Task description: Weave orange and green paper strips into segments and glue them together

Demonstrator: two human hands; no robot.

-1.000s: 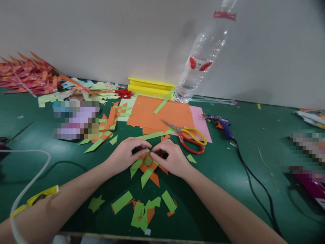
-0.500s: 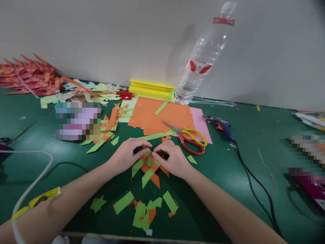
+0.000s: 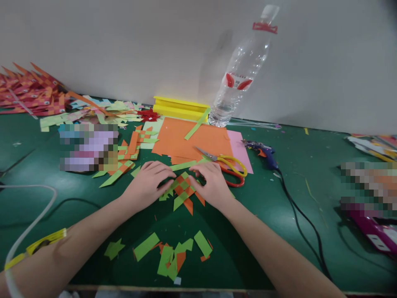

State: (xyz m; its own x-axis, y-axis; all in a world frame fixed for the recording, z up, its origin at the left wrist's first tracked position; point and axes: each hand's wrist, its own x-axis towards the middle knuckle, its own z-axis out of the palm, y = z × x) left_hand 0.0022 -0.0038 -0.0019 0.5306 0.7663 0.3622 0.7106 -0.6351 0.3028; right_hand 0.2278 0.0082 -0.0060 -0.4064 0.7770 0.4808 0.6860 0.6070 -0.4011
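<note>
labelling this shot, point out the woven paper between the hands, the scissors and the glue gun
Woven paper [image 3: 184,185], head view, on its checkered middle
Scissors [image 3: 223,158], head view, on the yellow handle
Glue gun [image 3: 268,153], head view, on the blue body

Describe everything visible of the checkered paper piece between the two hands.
The checkered paper piece looks woven from green and orange paper strips, forming small alternating squares. Strip ends in both colours, cut at a slant, stick out toward the person. It is turned cornerwise at the green table, between the left hand and the right hand. Both are close at its sides; whether they grip it is hard to tell.
</note>
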